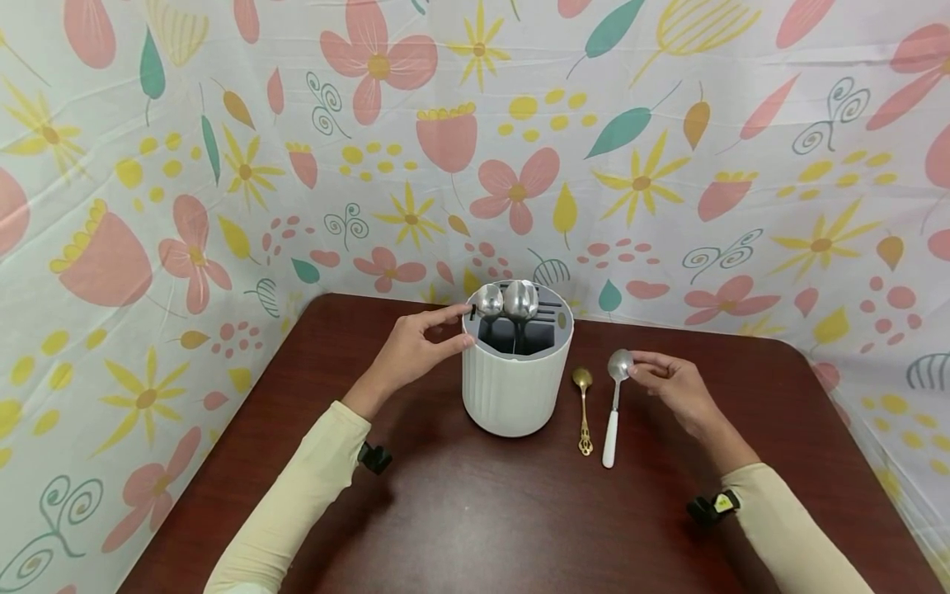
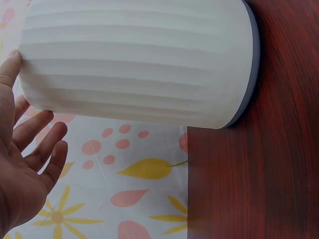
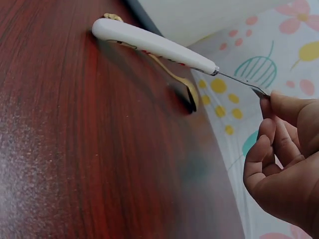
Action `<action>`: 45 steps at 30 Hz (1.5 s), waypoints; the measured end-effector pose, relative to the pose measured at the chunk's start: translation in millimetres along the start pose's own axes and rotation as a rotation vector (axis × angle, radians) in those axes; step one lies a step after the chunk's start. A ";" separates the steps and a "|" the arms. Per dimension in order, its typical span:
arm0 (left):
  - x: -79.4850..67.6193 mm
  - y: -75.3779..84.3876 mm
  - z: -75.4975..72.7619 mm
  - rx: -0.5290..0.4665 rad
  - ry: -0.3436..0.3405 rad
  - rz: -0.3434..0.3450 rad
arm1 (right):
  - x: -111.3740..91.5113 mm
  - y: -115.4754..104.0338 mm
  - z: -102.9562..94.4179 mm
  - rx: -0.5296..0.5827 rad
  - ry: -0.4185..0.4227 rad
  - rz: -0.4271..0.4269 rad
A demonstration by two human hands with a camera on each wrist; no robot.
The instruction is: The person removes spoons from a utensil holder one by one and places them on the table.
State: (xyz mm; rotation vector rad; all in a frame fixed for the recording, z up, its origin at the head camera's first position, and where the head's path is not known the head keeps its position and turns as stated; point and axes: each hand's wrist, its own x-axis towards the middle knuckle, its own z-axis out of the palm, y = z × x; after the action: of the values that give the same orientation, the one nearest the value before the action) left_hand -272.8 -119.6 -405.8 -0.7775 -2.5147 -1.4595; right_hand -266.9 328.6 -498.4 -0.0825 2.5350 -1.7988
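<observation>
Gold spoon, lying between ribbed white holder and white-handled spoon. Two silver spoons, bowls uppermost, standing in holder. Counter, dark red-brown; floral cloth behind its back edge. Holder, toward back edge; left hand touching its rim, fingers relaxed. White-handled spoon, bowl pinched in right hand; handle's contact with counter unclear.

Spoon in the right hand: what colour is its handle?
The handle is mostly white, best seen in the right wrist view.
</observation>
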 end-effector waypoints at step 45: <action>0.2 0.0 0.3 0.007 -0.001 0.002 | 19.7 27.6 8.5 0.037 -0.086 0.094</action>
State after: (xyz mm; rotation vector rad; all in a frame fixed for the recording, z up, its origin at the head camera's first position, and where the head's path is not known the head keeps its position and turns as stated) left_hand -272.9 -119.2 -405.9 -0.7801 -2.5179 -1.4489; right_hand -286.7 328.5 -527.1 -0.0379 2.4041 -1.7667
